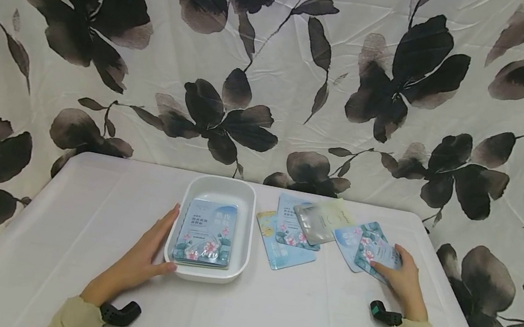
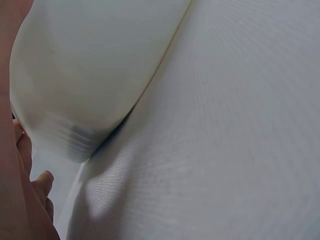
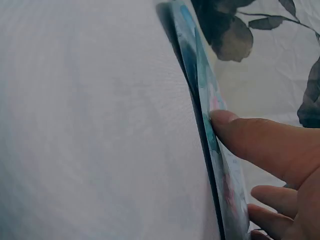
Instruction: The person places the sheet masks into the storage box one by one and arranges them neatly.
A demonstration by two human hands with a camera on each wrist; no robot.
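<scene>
A white plastic tub [image 1: 247,223] stands left of the middle of the table, with a stack of blue floral face mask packets [image 1: 205,234] in it. My left hand [image 1: 147,251] rests along the tub's left wall, fingers extended and thumb at its near corner. In the left wrist view the tub's outer wall [image 2: 95,60] fills the upper left. On the right, my right hand [image 1: 403,275] holds a floral face mask packet [image 1: 373,248] by its edges, thumb on the near side. That packet overlaps another blue packet [image 1: 347,244] beneath it.
Between the tub and my right hand lie a blue and yellow packet [image 1: 288,257], a blue floral packet [image 1: 286,221] and a silver and pale-yellow packet [image 1: 322,220], overlapping each other. A white cloth covers the table [image 1: 289,320]. Behind it hangs a flower-printed curtain [image 1: 297,135].
</scene>
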